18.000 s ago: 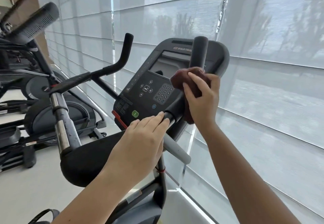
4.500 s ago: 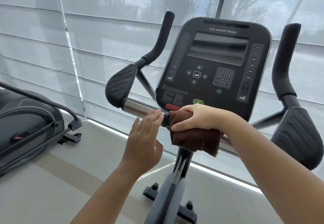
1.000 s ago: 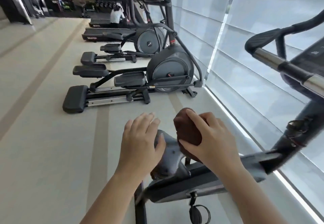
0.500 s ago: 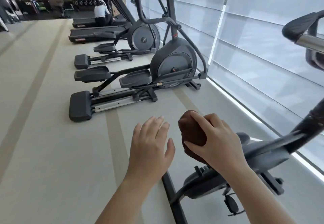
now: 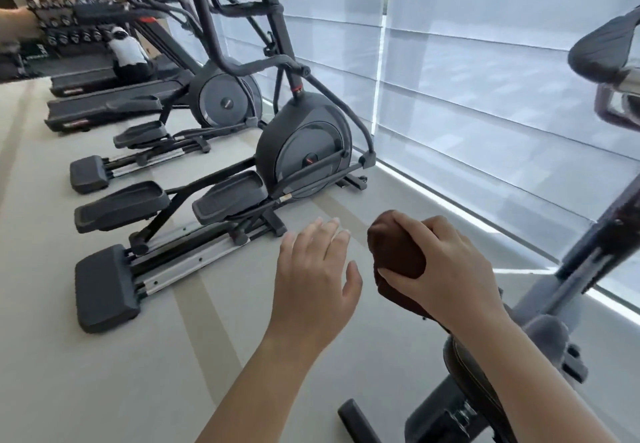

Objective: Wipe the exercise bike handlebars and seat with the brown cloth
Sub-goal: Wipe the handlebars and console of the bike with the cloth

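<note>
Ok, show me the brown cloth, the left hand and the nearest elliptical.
brown cloth (image 5: pixel 398 252), head view, on the bunched end that shows outside the grip.
left hand (image 5: pixel 313 280), head view, on the back of the hand.
nearest elliptical (image 5: pixel 304 151), head view, on its round flywheel housing.

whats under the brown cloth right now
The right hand grips the brown cloth bunched. Just below its lower edge a strip of the dark bike seat shows; the rest is hidden by the forearm, so contact between cloth and seat cannot be told.
</note>
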Demonstrator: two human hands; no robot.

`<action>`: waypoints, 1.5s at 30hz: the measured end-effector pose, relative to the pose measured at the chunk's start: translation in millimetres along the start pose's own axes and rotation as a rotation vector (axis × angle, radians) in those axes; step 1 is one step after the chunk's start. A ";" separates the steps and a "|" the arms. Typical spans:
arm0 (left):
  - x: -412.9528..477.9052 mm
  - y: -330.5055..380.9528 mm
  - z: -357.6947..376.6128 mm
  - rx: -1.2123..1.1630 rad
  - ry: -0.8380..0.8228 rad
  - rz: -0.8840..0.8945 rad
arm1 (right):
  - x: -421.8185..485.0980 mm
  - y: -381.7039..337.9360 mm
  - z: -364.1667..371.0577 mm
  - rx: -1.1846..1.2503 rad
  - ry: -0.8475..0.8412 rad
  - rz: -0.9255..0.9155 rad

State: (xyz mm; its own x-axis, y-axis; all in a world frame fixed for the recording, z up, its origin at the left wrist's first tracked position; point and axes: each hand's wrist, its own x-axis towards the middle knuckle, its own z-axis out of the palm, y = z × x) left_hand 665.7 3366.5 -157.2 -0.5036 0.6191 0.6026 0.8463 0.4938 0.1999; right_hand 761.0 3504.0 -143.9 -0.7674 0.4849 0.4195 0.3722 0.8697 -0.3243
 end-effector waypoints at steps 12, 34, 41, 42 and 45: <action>118.1 -138.3 59.3 -0.202 -0.054 0.194 | 126.8 -52.4 76.2 -0.133 0.090 0.200; 320.2 -115.4 205.6 -0.560 -0.078 0.685 | 238.1 42.7 99.4 -0.399 0.323 0.680; 399.9 -4.9 268.7 -0.682 -0.064 0.838 | 271.7 143.5 60.6 -0.517 0.402 0.763; 406.9 10.6 274.1 -0.706 -0.062 0.860 | 273.1 155.9 52.2 -0.544 0.414 0.771; 422.3 53.9 287.6 -0.769 -0.072 0.931 | 269.9 186.9 29.1 -0.617 0.459 0.818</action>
State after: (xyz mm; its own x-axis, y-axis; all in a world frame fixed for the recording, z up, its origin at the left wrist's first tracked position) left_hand 448.6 3830.2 -114.1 0.3657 0.5892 0.7205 0.7600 -0.6359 0.1343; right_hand 608.3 3794.6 -116.0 0.0445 0.8085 0.5869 0.9686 0.1090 -0.2235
